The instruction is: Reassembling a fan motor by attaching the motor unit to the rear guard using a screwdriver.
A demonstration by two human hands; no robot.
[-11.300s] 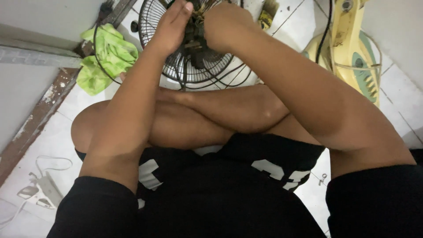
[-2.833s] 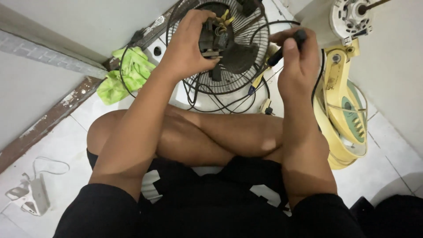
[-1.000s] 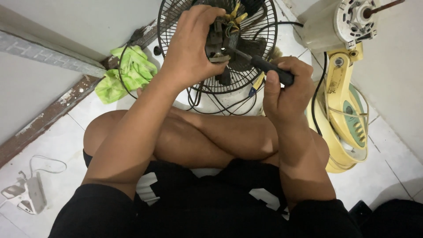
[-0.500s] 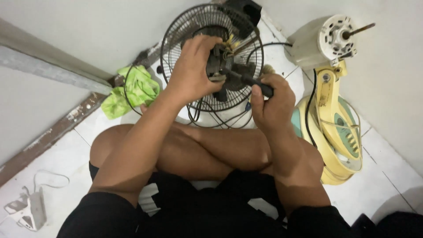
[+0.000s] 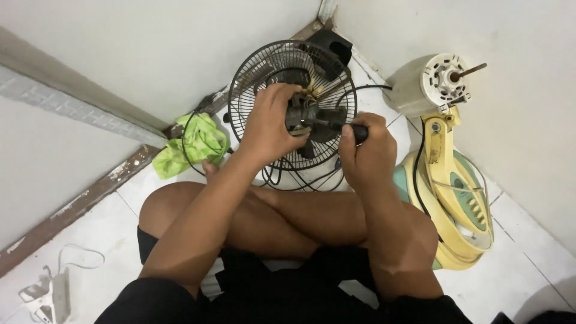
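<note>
The left hand [image 5: 270,123] is gripping the dark fan motor [image 5: 305,115], fingers clamped around it, over the black fan grille [image 5: 252,69] at twelve o'clock. The right hand [image 5: 367,153] is closing tightly around a black-handled screwdriver [image 5: 348,129], its tip meeting the motor. A yellow fan stand [image 5: 447,180] is lying at three o'clock.

The fan guard [image 5: 258,72] is black wire, the motor [image 5: 303,114] inside it dark grey with brass-yellow bits. The screwdriver [image 5: 354,132] handle is black. A lime-green cloth [image 5: 195,144] lies on the white-tiled floor [image 5: 528,264]. The fan stand [image 5: 450,192] is pale yellow with green panels, its motor housing [image 5: 420,87] cream-white. The shorts [image 5: 276,294] are black with white print.
</note>
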